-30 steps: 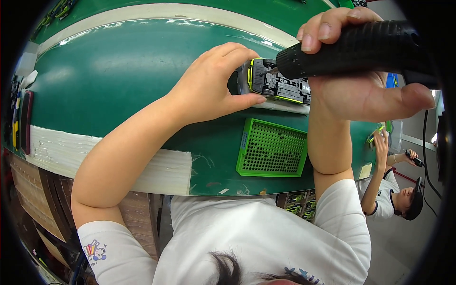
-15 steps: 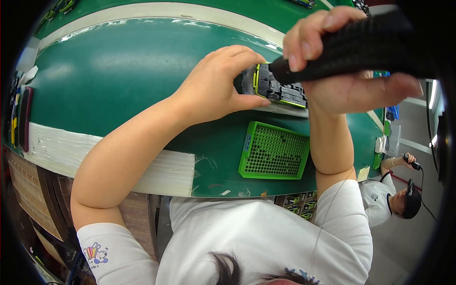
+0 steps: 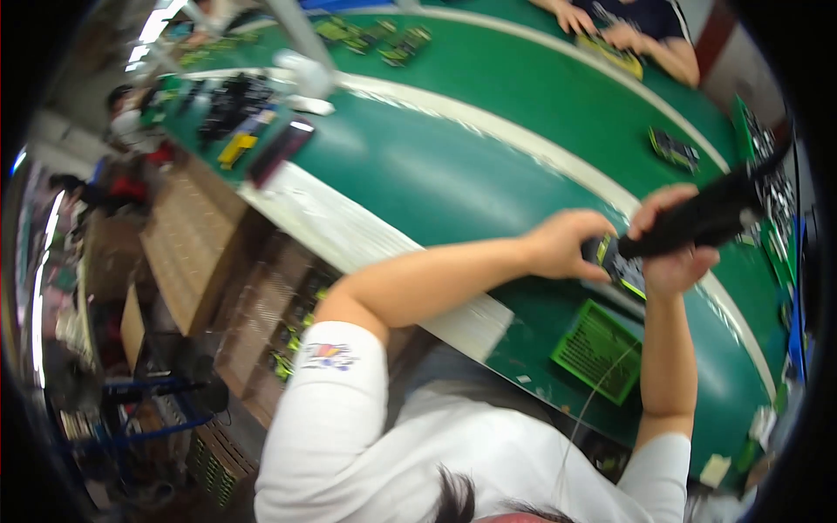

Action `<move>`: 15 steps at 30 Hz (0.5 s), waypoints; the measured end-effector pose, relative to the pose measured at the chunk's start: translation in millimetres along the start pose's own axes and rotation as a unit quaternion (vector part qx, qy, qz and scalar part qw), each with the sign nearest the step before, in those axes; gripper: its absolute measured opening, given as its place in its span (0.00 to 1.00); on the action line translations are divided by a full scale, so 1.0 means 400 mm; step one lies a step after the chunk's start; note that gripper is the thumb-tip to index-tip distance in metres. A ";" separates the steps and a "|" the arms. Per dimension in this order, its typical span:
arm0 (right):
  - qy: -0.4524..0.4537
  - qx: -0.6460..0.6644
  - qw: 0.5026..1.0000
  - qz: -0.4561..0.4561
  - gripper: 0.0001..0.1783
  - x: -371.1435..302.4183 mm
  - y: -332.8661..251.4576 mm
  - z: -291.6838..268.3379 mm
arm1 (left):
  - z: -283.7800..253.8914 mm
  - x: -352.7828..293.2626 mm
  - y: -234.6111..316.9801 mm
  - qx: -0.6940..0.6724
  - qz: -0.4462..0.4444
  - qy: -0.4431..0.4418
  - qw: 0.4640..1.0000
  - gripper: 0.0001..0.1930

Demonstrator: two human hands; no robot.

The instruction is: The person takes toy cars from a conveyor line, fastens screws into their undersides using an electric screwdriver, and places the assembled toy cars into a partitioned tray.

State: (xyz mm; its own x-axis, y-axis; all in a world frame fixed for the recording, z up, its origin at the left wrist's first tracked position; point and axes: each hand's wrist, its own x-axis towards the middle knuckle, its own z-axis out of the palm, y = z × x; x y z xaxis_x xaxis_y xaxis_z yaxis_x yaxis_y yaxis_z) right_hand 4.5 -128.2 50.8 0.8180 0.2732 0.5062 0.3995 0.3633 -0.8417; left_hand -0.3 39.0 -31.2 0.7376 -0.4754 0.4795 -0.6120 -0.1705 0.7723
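Observation:
My left hand (image 3: 565, 244) grips one end of a toy car (image 3: 629, 272), thumb and fingers on either side of it. The car has a dark body with yellow-green edging, and its grey-black underside faces up. In my right hand (image 3: 670, 275) is a black electric screwdriver (image 3: 702, 218), slanting with its tip down at the car's end. Whether the tip touches a screw cannot be made out. Both hands are over the green table (image 3: 410, 166), and the right hand hides part of the car.
A green perforated tray (image 3: 602, 353) lies near the table's front edge. A phone-like dark red slab (image 3: 281, 150) and a yellow-handled tool (image 3: 237, 150) lie at the left. Another toy car (image 3: 674, 150) sits on the far belt, where a co-worker's hands (image 3: 602, 33) handle a yellow-green piece.
The view has swung left, so hands, car and tray appear farther right and smaller. The left hand still grips the car; the right still holds the screwdriver at it.

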 end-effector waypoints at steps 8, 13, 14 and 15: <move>0.102 0.063 0.978 -0.172 0.51 -0.034 -0.212 -0.155 | -0.194 -0.016 0.218 -0.215 -0.033 0.127 0.968 0.29; 0.115 0.128 0.972 -0.160 0.41 -0.021 -0.254 -0.219 | -0.411 -0.149 0.307 0.035 -0.150 0.249 0.956 0.24; 0.123 0.090 0.977 -0.150 0.42 -0.016 -0.248 -0.243 | -0.453 -0.190 0.305 0.191 -0.199 0.218 0.936 0.28; 0.101 0.111 0.977 -0.153 0.43 -0.005 -0.253 -0.242 | -0.483 -0.222 0.300 0.332 -0.198 0.166 0.907 0.29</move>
State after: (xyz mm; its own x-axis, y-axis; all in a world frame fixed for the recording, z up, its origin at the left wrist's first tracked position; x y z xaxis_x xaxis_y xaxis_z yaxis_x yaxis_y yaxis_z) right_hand 2.6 -251.6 116.8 0.7490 -0.0518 0.6606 0.5561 0.5913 -0.5841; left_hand -84.0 227.5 99.5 0.9149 0.0047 0.4036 -0.2358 -0.8053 0.5440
